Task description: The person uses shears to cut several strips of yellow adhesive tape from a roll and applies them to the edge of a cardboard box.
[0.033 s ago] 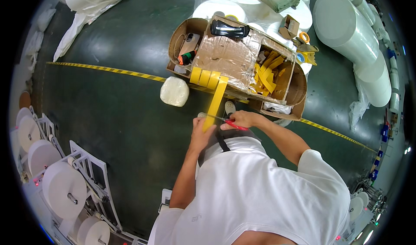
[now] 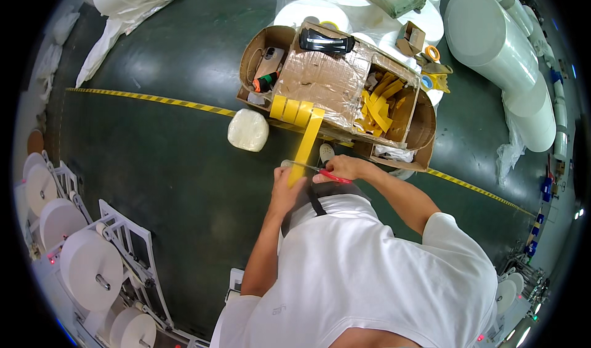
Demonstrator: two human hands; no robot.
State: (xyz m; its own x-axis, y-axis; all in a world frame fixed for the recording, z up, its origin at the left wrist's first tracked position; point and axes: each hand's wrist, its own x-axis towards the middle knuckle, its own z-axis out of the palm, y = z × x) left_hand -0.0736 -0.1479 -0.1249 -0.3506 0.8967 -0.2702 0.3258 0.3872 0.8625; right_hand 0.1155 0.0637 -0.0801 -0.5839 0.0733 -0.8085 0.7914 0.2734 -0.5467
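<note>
A long yellow tape strip runs from the near edge of the cardboard surface down to my left hand, whose fingers are closed on its lower end. Red-handled scissors are gripped in my right hand. Their metal blades cross the strip just above my left fingers; whether they have cut into it is too small to tell. Several short yellow tape pieces hang side by side from the cardboard edge, left of the long strip.
The cardboard's right compartment holds a heap of yellow scraps; its left one holds a phone. A black tool lies on top. A white wrapped bundle sits on the floor. Large white rolls stand behind, machine reels lower left.
</note>
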